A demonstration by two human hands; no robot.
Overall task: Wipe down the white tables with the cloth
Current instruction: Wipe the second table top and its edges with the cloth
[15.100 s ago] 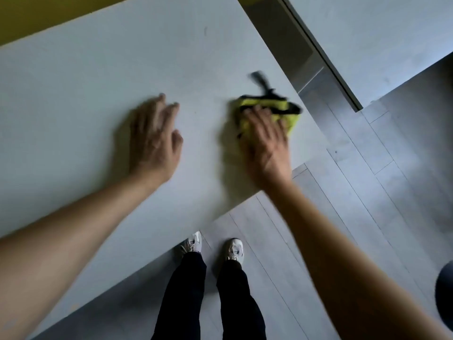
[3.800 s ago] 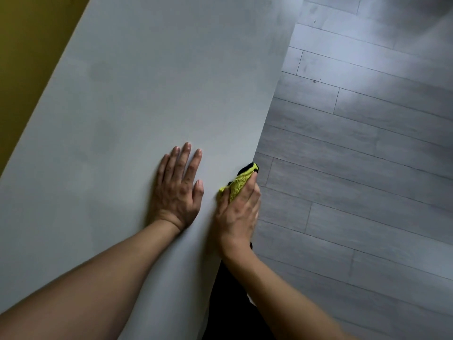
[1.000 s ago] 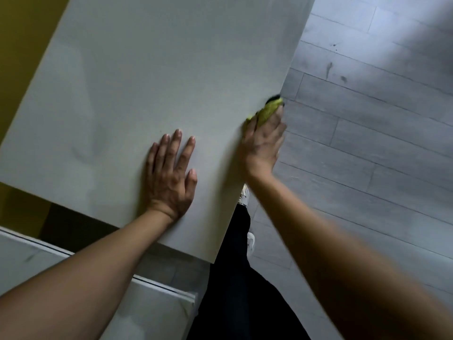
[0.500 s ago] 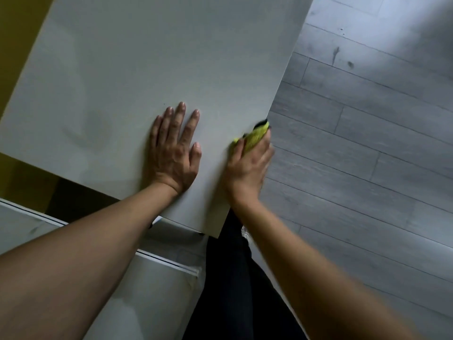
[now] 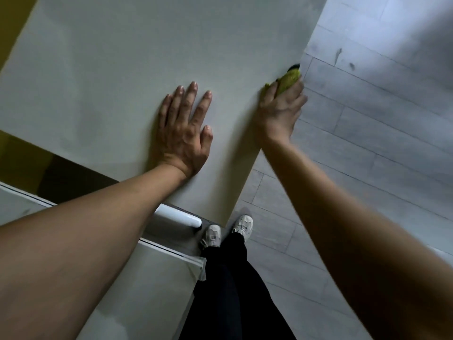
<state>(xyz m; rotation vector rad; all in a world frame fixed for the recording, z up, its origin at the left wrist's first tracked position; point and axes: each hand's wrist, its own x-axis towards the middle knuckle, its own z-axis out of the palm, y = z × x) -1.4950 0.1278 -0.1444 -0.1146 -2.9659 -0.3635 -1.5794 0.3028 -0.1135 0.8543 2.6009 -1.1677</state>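
Note:
A white table (image 5: 122,69) fills the upper left of the head view. My left hand (image 5: 185,130) lies flat on it near the front corner, fingers spread. My right hand (image 5: 279,111) grips a yellow-green cloth (image 5: 289,78) with a black trim against the table's right edge. Most of the cloth is hidden under my fingers.
A second white table (image 5: 152,278) stands below the first at the lower left, with a white rounded part (image 5: 179,219) showing in the gap between them. Grey plank floor (image 5: 367,155) lies to the right. My legs and pale shoes (image 5: 228,234) stand by the table's corner. A yellow wall (image 5: 14,20) runs along the left.
My right hand has slid the cloth forward along the table's right edge, away from me. My left hand has stayed flat on the table. The view has tipped down, showing my shoes.

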